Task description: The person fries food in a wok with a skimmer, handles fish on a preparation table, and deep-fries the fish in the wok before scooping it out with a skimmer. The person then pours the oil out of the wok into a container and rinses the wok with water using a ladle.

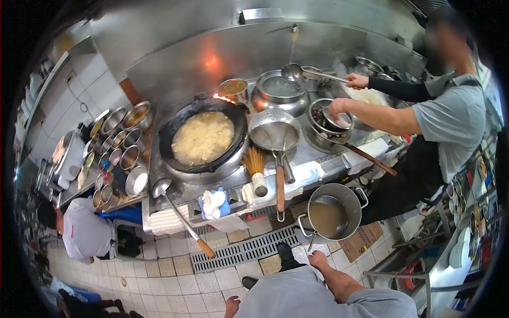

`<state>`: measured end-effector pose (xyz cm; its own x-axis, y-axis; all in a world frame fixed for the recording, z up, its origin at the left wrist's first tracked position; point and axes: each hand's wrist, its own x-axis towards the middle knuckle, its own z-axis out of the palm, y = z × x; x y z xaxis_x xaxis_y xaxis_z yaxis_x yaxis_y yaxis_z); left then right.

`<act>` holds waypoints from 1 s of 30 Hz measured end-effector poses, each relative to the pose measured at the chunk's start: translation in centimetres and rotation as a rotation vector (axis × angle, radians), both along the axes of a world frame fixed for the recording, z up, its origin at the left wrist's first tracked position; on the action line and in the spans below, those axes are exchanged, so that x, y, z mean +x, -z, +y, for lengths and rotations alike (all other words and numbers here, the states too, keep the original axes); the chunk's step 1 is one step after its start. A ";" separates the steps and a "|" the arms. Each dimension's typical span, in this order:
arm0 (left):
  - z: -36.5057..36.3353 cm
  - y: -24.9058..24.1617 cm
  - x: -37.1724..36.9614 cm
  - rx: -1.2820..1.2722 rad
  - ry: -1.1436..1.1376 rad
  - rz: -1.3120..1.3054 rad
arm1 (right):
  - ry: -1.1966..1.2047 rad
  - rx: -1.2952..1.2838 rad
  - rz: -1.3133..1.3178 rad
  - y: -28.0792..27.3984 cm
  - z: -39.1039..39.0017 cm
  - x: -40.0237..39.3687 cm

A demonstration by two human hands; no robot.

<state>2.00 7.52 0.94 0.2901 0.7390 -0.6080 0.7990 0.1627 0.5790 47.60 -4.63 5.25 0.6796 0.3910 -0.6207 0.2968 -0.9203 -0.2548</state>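
Note:
My right hand (318, 259) hangs in front of my body with its fingers curled in, just below a big two-handled steel pot (347, 199) that has cloudy liquid in its bottom. A short thin metal piece ends close to the fingertips. My left hand (232, 306) is low at the bottom edge, beside my grey shirt (291, 297), its fingers mostly hidden. Ahead on the stove, a large black wok (170, 139) contains bubbling, light-brown liquid. A wooden-handled ladle (183, 220) lies across the counter's front edge, its handle sticking out over the floor.
A co-worker (450, 116) on the right holds another ladle (323, 74) and reaches over a bowl. A strainer (268, 117) and bamboo brush (254, 161) occupy the stove. Another person (87, 228) is at left, near several metal containers (130, 158). A drain grate (238, 254) crosses the tiled floor.

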 end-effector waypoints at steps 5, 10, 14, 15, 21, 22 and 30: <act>0.2 -3.0 1.4 -0.099 -0.097 -0.015 | -0.044 0.015 -0.042 -0.7 0.3 0.0; 0.3 -3.1 1.5 -0.084 -0.082 -0.031 | -0.015 0.046 -0.005 1.0 0.7 0.8; 0.4 -3.3 1.8 -0.089 -0.104 -0.032 | -0.052 0.065 -0.065 1.2 1.0 0.9; 0.5 -3.4 1.8 -0.084 -0.091 -0.037 | -0.058 0.064 -0.065 1.2 1.1 1.0; 0.8 -3.3 1.8 -0.083 -0.153 -0.040 | -0.131 0.061 -0.112 2.1 1.6 1.3; 0.8 -3.4 1.8 -0.081 -0.170 -0.040 | -0.112 0.084 -0.102 2.3 1.5 1.3; 0.4 -4.0 2.2 -0.091 -0.216 0.013 | -0.082 0.063 -0.007 2.6 2.0 2.1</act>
